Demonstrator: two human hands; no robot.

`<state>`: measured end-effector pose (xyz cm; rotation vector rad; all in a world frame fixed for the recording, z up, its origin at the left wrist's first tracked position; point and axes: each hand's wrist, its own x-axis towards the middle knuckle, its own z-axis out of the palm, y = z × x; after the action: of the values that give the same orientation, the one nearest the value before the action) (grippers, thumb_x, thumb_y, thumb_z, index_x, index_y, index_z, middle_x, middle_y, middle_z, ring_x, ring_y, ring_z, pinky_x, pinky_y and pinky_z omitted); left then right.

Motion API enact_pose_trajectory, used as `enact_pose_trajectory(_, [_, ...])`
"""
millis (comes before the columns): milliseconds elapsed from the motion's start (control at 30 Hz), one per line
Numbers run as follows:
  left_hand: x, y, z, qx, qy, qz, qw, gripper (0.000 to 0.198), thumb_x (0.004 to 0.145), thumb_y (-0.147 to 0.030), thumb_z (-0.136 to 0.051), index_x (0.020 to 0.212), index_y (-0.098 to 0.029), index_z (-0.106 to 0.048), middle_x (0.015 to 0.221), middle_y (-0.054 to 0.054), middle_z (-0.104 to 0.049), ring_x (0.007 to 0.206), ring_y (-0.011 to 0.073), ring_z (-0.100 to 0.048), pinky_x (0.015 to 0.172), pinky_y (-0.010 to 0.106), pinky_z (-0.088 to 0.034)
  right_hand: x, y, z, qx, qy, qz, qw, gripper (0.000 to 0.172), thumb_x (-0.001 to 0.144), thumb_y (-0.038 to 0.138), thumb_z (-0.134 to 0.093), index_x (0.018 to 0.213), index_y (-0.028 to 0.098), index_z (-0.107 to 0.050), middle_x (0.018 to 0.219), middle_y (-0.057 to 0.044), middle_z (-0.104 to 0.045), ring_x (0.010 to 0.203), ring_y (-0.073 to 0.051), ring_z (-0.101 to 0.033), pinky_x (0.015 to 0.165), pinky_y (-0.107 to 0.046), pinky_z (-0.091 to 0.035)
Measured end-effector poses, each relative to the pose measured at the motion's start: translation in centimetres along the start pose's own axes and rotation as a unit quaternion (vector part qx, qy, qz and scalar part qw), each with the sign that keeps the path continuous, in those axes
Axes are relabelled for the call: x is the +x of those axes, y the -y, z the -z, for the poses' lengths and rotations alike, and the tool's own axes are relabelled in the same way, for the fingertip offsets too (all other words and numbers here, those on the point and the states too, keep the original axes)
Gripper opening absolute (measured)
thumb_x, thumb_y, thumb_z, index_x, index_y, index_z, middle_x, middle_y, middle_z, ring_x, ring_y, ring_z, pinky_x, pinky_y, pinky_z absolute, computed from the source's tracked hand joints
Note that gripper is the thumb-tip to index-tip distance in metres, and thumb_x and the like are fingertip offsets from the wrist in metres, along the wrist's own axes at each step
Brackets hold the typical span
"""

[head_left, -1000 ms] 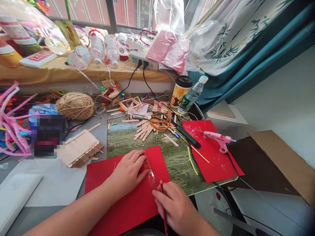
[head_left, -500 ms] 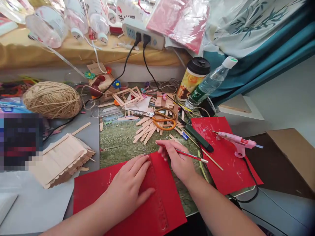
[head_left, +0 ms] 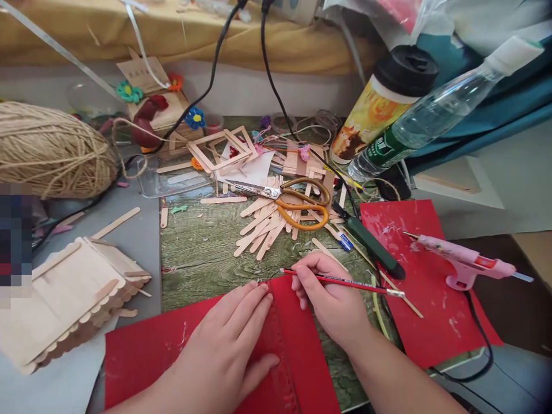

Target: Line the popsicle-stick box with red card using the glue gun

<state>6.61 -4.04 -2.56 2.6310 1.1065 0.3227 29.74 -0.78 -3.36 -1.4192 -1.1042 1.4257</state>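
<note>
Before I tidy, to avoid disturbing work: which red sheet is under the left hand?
The front sheet lies under the left hand, with the clear ruler; the other sheet, at right, bears the pink glue gun.

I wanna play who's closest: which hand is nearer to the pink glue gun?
The right hand. It holds a pencil to the left of the pink glue gun. The left hand is farther left, resting on a red sheet.

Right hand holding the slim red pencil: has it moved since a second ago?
Yes. The right hand, with the slim red pencil, has moved forward, closer to the metal scissors with orange handles.
</note>
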Motion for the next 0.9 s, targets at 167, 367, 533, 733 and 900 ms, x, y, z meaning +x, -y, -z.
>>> enact_pose_trajectory(167, [-0.10, 0.02, -0.02, -0.002, -0.008, -0.005, 1.000, 0.067, 0.095, -0.040, -0.072, 0.151, -0.008, -0.057, 0.156, 0.014, -0.062, 0.140, 0.0345, -0.061, 0.113, 0.046, -0.056, -0.14, 0.10, 0.24, -0.064, 0.021, 0.008, 0.998, 0.033, 0.108, 0.048, -0.061, 0.089, 0.022, -0.066, 0.076, 0.002, -0.065, 0.057, -0.011, -0.061, 0.058, -0.025, -0.049])
enact_pose_trajectory(367, [-0.09, 0.09, -0.10, -0.003, -0.003, -0.003, 1.000, 0.068, 0.095, -0.043, -0.071, 0.152, -0.009, -0.056, 0.158, 0.014, -0.060, 0.142, 0.0341, -0.060, 0.114, 0.045, -0.057, -0.07, 0.40, 0.29, -0.062, 0.021, 0.005, 0.998, 0.032, 0.109, 0.049, -0.058, 0.092, 0.022, -0.065, 0.076, 0.002, -0.064, 0.059, -0.012, -0.061, 0.059, -0.026, -0.049])
enact_pose_trajectory(533, [-0.04, 0.15, -0.20, 0.003, 0.001, -0.006, 1.000, 0.068, 0.096, -0.044, -0.070, 0.152, -0.008, -0.057, 0.158, 0.014, -0.061, 0.141, 0.0335, -0.061, 0.113, 0.045, -0.058, -0.08, 0.37, 0.36, -0.068, 0.022, 0.004, 0.997, 0.031, 0.109, 0.048, -0.057, 0.092, 0.023, -0.065, 0.077, 0.001, -0.065, 0.060, -0.013, -0.062, 0.061, -0.027, -0.050])
enact_pose_trajectory(733, [-0.16, 0.21, -0.39, 0.002, 0.001, -0.005, 1.000, 0.069, 0.097, -0.045, -0.071, 0.153, -0.008, -0.056, 0.158, 0.014, -0.060, 0.143, 0.0333, -0.059, 0.116, 0.044, -0.056, -0.08, 0.39, 0.52, -0.062, 0.026, -0.001, 0.998, 0.030, 0.109, 0.047, -0.058, 0.093, 0.023, -0.066, 0.080, 0.001, -0.066, 0.061, -0.012, -0.063, 0.061, -0.027, -0.051])
enact_pose_trajectory(900, [-0.07, 0.20, -0.38, 0.001, 0.001, -0.003, 1.000, 0.067, 0.098, -0.045, -0.069, 0.152, -0.008, -0.056, 0.158, 0.013, -0.061, 0.143, 0.0325, -0.060, 0.116, 0.042, -0.055, -0.10, 0.47, 0.57, -0.060, 0.027, -0.009, 0.998, 0.030, 0.109, 0.047, -0.058, 0.093, 0.023, -0.066, 0.081, 0.001, -0.065, 0.062, -0.012, -0.063, 0.060, -0.026, -0.051])
